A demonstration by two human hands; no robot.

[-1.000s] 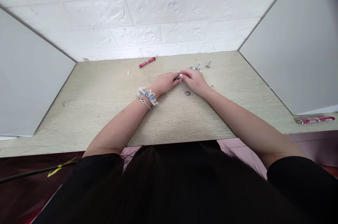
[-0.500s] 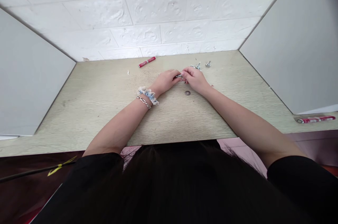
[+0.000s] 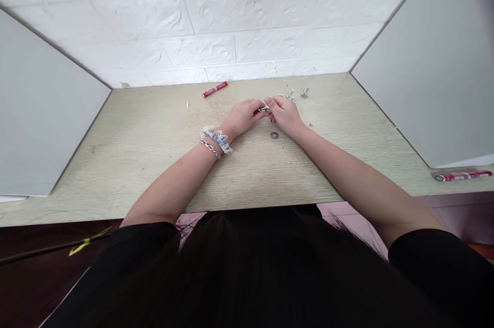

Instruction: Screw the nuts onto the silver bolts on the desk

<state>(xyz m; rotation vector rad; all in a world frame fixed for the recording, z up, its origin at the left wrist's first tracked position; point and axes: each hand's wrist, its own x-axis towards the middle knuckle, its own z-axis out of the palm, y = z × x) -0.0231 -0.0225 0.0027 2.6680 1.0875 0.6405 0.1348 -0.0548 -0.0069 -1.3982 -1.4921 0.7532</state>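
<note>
Slightly above the centre of the frame, your left hand is holding a small silvery metal piece in a narrow pinch between the thumb and the fingers. This piece is lying in the short space between your two hands, with its right end pointing to your right hand. Your right fingers are staying close together in a narrow shape at this end, but they are partly hiding one another, so I cannot tell whether they are also gripping it

Just below your right hand, a flat washer is lying on the wooden tabletop. Just above the same hand, some bolts are sitting together, partly covered by it, and one separate bolt is resting a little to the right of them. On your left wrist you are wearing a pale blue and white scrunchie and a silver chain bracelet

Farther out, in the upper middle, a red tube is lying aslant near the white brick-patterned wall, and a white scrap is lying to its lower left. At the right edge, another red tube is lying near the front of the tabletop. Grey panels are standing on both sides of the frame, and at the lower left a dark cable is carrying a yellow tie
</note>
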